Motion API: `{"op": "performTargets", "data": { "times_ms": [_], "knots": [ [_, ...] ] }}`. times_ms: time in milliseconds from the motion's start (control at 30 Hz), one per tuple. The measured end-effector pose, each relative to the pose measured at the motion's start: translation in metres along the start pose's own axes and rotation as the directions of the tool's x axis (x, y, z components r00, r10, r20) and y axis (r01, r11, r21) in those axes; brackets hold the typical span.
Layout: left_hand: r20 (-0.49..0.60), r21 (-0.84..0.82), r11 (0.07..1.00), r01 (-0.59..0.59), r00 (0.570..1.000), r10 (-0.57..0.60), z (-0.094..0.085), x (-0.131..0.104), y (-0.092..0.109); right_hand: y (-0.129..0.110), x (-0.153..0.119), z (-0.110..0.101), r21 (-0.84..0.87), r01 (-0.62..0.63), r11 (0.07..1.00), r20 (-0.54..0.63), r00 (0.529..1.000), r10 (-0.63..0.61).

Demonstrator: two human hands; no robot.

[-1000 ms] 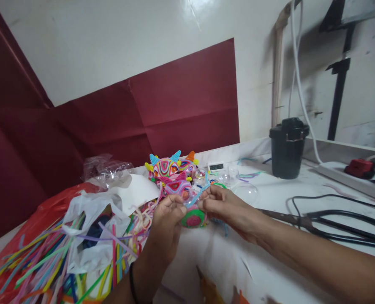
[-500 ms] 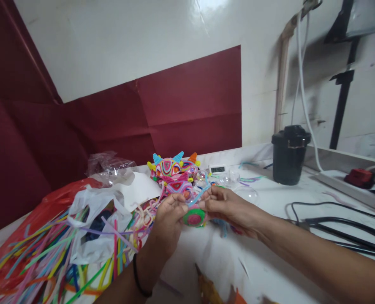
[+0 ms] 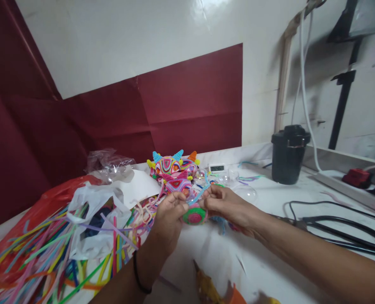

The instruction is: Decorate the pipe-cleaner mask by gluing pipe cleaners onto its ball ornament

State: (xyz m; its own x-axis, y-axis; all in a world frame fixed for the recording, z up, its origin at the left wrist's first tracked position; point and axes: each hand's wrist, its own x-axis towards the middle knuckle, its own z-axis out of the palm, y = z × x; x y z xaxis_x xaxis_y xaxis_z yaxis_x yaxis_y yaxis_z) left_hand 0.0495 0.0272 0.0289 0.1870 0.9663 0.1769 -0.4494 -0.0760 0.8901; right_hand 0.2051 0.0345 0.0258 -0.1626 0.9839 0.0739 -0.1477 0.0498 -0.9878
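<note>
Between my two hands is a round green and pink disc (image 3: 194,215) of coiled fuzzy stems, with a light blue stem (image 3: 200,194) along its upper edge. My left hand (image 3: 171,213) pinches the disc's left side between thumb and fingers. On the right side, my right hand (image 3: 222,204) has its thumb and fingers closed on the blue stem by the disc. Just behind my hands sit colourful fuzzy animal heads (image 3: 175,169) with blue and orange horns.
Many loose coloured stems (image 3: 42,253), a white plastic bag (image 3: 80,249) and red plastic (image 3: 57,190) lie left. At the right are a black bin (image 3: 289,160), black cables (image 3: 342,223) and a power strip (image 3: 333,179). A small digital display (image 3: 217,168) stands behind.
The view has shifted very slightly. Both hands keep their hold on the disc and blue stem, with only tiny finger movement.
</note>
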Motion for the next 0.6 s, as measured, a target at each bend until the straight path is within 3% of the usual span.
{"op": "performTargets", "data": {
  "times_ms": [233,467,600],
  "knots": [
    [-0.003,0.019,1.0,0.005,1.0,-0.005,0.002,-0.001,0.0,-0.006,-0.003,-0.003,0.028,-0.024,0.999,0.057,0.998,0.023],
    [0.013,0.074,0.997,0.004,1.0,-0.005,0.0,-0.003,-0.003,-0.002,-0.001,-0.002,0.002,-0.013,1.0,0.019,1.0,0.013],
    [0.033,0.066,0.998,-0.004,0.999,0.002,0.005,-0.003,0.001,-0.013,-0.006,-0.005,-0.014,0.008,1.0,0.025,1.0,-0.007]
  ]
}}
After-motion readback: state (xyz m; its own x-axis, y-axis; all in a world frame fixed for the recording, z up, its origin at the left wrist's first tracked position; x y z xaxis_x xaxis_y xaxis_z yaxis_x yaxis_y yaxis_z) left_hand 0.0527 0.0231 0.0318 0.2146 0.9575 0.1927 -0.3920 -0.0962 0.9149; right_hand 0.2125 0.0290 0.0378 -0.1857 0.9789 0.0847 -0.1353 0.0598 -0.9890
